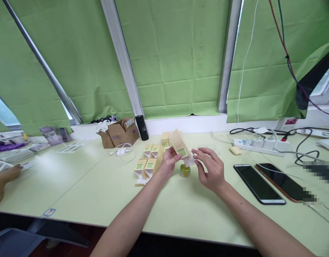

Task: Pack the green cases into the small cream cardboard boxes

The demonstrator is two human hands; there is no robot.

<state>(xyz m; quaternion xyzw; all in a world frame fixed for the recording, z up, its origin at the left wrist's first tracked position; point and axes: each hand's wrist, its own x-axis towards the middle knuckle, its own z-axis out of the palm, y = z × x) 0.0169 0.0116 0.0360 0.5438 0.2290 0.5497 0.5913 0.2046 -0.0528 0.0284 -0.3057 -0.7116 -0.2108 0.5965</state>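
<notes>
My left hand (169, 161) grips a small tan carton (178, 142) with a green square on its side, tilted above the table. At the carton's lower right end, a white flap or paper liner (189, 160) sticks out. Thumb and fingertips of my right hand (211, 167) close about this white piece; the exact contact is partly hidden. Just below the carton, a little glass jar (185, 171) with yellow-green contents stands on the table. Left of my left hand, several similar cartons (145, 166) stand in a group, with white flaps showing on some.
Two phones (260, 184) lie at the right, near a power strip (256, 144) with tangled cables. Behind the cartons are an open cardboard box (124, 134) and a black cylinder (142, 127). At far left, another person's hand (11, 174) rests over the table (81, 192).
</notes>
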